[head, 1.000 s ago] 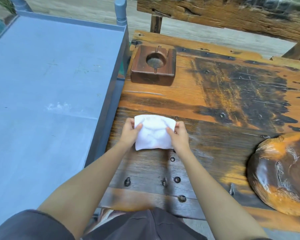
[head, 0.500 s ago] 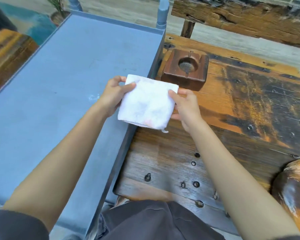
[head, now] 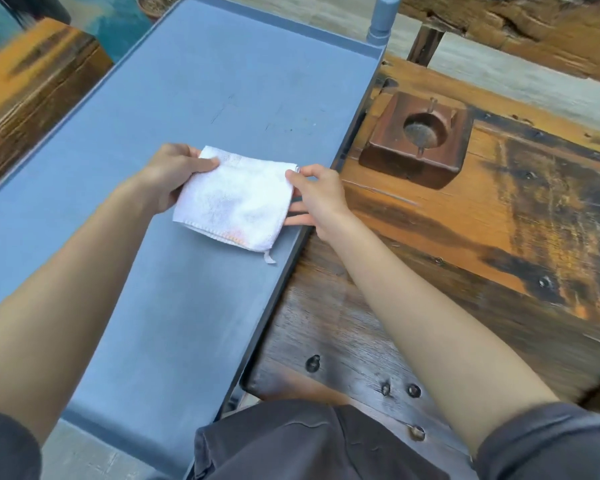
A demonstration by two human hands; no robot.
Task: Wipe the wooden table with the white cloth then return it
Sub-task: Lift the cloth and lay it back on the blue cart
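Note:
The folded white cloth (head: 236, 202), faintly stained orange at its near edge, is held over the blue-grey tray-top table (head: 174, 306), close to its right rim. My left hand (head: 174, 174) grips the cloth's left edge with thumb on top. My right hand (head: 316, 195) pinches the cloth's far right corner, its other fingers spread under the right edge. The wooden table (head: 430, 271), orange and dark brown with bolt heads, lies to the right of the cloth. Whether the cloth touches the blue surface I cannot tell.
A square brown wooden ashtray (head: 416, 140) stands on the wooden table's far left corner, beside the blue table's raised rim. A blue post (head: 381, 15) rises at the blue table's far right corner. A rough wooden bench (head: 520, 26) lies beyond. Another wooden surface (head: 25, 91) sits far left.
Both hands have carried the cloth leftward, from the wooden table's near left area, across the rim, to over the blue table. The view has turned left with them.

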